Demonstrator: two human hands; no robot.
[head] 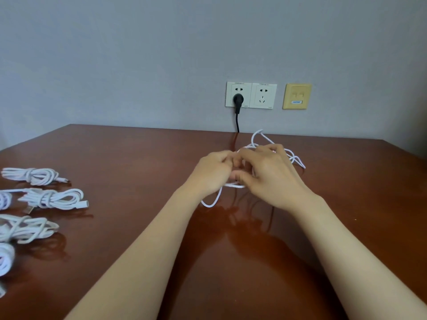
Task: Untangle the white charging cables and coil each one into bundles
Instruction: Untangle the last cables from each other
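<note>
Your left hand (213, 172) and right hand (270, 174) meet above the surface (138, 158), a little nearer to you than the black plug (238, 99) and almost in line with it. Both hands are clamped on the loose white cable (234, 185). The left hand's fingers are curled in around it. The right hand's thumb and fingers close on it from the other side, so the knuckles of the two hands nearly touch. Motion blur hides exactly which strand each finger pinches.

One loop of that cable hangs from under your left hand and touches the surface on your side of the plug. The rest trails out past your right hand in loose curves, lying on the surface to the right of the plug and below it, close to the wall (138, 54).

The plug sits in the left white socket (231, 88), and its black cord drops behind the far edge of the surface. A second white socket (263, 96) is just to the right of the plug, and a yellow wall plate (296, 96) is further right again.

Far to the left of the plug and nearer to you, coiled white bundles lie on the surface: the top bundle (32, 175), a second bundle (54, 198) below it, a third bundle (27, 228) nearer still, and more bundles cut off by the left edge of the view.
</note>
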